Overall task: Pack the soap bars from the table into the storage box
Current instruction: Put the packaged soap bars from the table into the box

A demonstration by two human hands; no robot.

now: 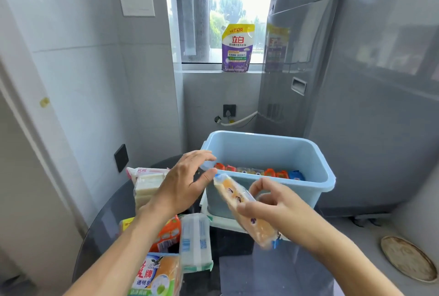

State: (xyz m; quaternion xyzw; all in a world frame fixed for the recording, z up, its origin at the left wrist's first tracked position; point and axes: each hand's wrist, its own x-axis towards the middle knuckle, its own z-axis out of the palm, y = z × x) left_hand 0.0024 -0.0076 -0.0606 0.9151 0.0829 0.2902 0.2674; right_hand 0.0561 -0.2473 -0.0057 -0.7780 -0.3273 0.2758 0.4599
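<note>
A light blue storage box (273, 150) stands on the dark round table (104, 224), with several wrapped soap bars (259, 173) lined along its bottom. My right hand (275, 207) grips a long orange soap pack (240, 203) in clear wrap, tilted, in front of the box's near wall. My left hand (183, 184) hovers with fingers spread by the box's left corner, its thumb close to the pack's top end. More soap packs lie on the table: white ones (147, 186), an orange one (168, 234), a white-blue one (196, 243) and a yellow one (159, 274).
A white lid or tray (221, 222) lies under the box. A grey washing machine (332, 82) stands right behind it. A purple detergent pouch (236, 48) sits on the window sill. A round drain cover (406, 262) lies on the floor at right.
</note>
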